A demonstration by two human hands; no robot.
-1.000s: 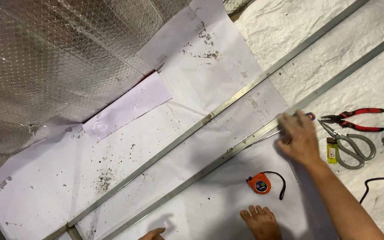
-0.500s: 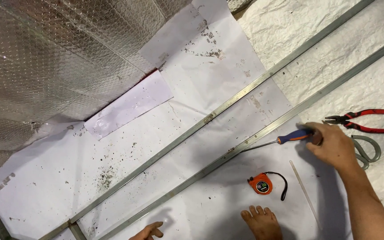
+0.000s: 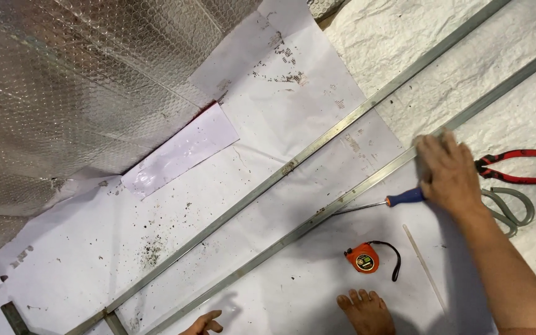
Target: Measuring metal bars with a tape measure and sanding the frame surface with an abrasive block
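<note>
My right hand (image 3: 446, 174) lies flat, fingers together, with its fingertips on the nearer of two long metal bars (image 3: 317, 214). A screwdriver (image 3: 398, 199) with a blue handle lies on the white sheet just below that bar, its handle end at the edge of my palm. The farther metal bar (image 3: 293, 164) runs parallel to the first. Only the curled fingers of my left hand (image 3: 203, 324) show at the bottom edge, close to the near bar's lower end; what they hold is hidden. My bare foot (image 3: 364, 311) stands at the bottom.
An orange tape measure (image 3: 362, 259) lies near my foot. Red-handled pliers (image 3: 511, 166) and grey snips (image 3: 511, 206) lie right of my right hand. Silver bubble-foil insulation (image 3: 63, 87) covers the upper left. A thin pale strip (image 3: 424, 267) lies on the sheet.
My right hand brought the screwdriver left from the tools, then shifted up onto the near bar, with the screwdriver now lying on the sheet. My left hand stayed at the bottom edge.
</note>
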